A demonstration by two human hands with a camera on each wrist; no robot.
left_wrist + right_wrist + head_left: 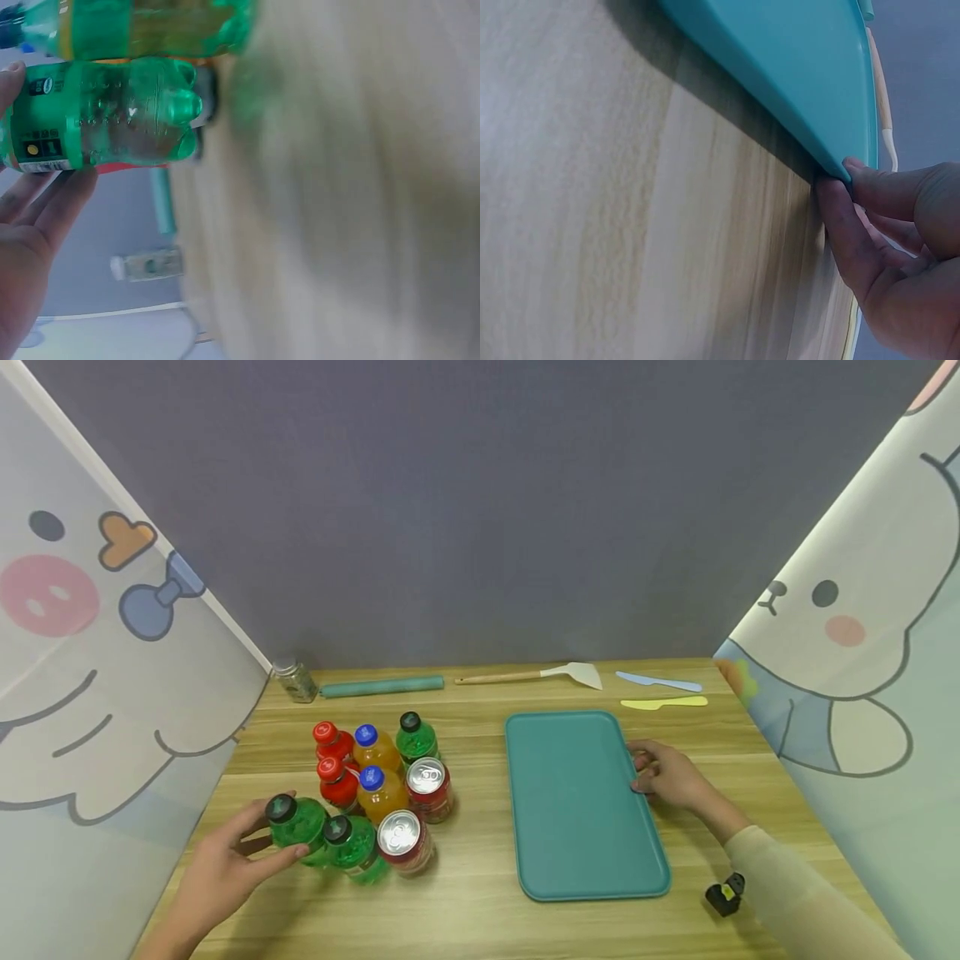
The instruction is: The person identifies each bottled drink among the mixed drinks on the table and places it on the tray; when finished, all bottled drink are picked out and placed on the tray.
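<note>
Wood-grain tabletop [480, 927] ran back to a plain grey wall [480, 527], with cartoon-printed side walls [900, 652] left and right. Spatula [582, 674], blue knife [658, 682] and yellow knife [664, 702] lay toward the back. Left hand [225, 864] gripped a green bottle [300, 828] at the near-left edge of the bottle group. Right hand [671, 777] pinched the right rim of the teal tray [577, 810].

I see one green bottle [297, 828], black-capped, see-through and roughly upright, held in the left hand [225, 868] well left of the tray [581, 810] (teal, rectangular, low-rimmed), whose long right edge the right hand [670, 777] pinches.
</note>
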